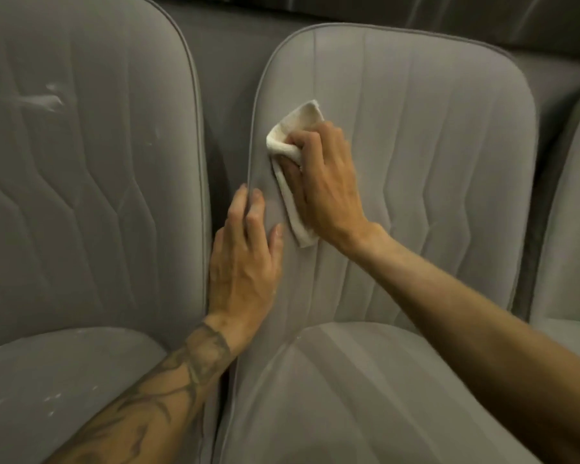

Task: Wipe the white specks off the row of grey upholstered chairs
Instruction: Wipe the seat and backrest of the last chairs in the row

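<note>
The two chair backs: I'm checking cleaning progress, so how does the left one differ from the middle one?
The left chair back shows white smears; the middle chair back looks clean. The right hand holds a cloth against the middle chair back and the left hand rests at its edge; no hand works on the left chair back. Both are grey and stitched.

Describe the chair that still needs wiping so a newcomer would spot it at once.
In the row of grey chairs, find the middle chair, where the right hand presses a white cloth against the backrest. The left chair stands next to it, beyond the left hand. Only it bears a white smear high on its backrest and white specks on its seat.
</note>
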Tool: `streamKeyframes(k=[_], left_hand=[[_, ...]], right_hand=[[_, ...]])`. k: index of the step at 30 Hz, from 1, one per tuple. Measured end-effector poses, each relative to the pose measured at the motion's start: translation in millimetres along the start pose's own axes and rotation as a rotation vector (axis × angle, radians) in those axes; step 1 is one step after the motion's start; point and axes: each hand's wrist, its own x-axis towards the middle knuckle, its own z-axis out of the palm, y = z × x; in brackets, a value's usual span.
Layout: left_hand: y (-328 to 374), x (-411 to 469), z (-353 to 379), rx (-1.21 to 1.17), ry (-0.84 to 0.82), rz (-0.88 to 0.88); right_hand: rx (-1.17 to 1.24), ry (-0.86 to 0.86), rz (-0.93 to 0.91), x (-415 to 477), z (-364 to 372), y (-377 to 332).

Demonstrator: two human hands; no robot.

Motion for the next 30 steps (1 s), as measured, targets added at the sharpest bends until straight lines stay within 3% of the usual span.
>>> streamKeyframes(k=[5, 8, 10, 14, 20, 25, 27, 30], left_hand=[[-7.7, 5.3, -16.8, 0.115, -0.080, 0.142], [-26.2, 15.1, -25.1, 0.187, -0.022, 0.263], [-45.3, 27.4, -32.1, 0.236, 0.039, 0.335], [-64.5, 41.2, -36.6, 0.183, 0.050, 0.206], [-66.3, 39.6, -23.6, 0.090, 0.090, 0.201], [-67.2, 39.3, -22.0, 0.050, 0.121, 0.218], [-66.2, 39.4, -23.8, 0.040, 0.114, 0.215], [-65.1, 39.0, -24.4, 0.020, 0.102, 0.209]], right_hand=[[-0.090, 0.190, 0.103, 67.1, 2.5, 19.3], [-0.013, 0.215, 0.192, 30.8, 17.9, -5.3], [0.044, 0.127, 0.180, -16.5, 19.4, -21.2], [0.017, -0.055, 0.027, -45.4, 5.4, -13.1], [-0.016, 0.199, 0.210, 14.4, 16.7, 9.1], [0.089, 0.071, 0.082, -89.9, 32.0, -41.2], [0.036, 0.075, 0.057, -81.8, 30.7, -31.6], [-0.057, 0.235, 0.175, -20.4, 28.8, -2.0]])
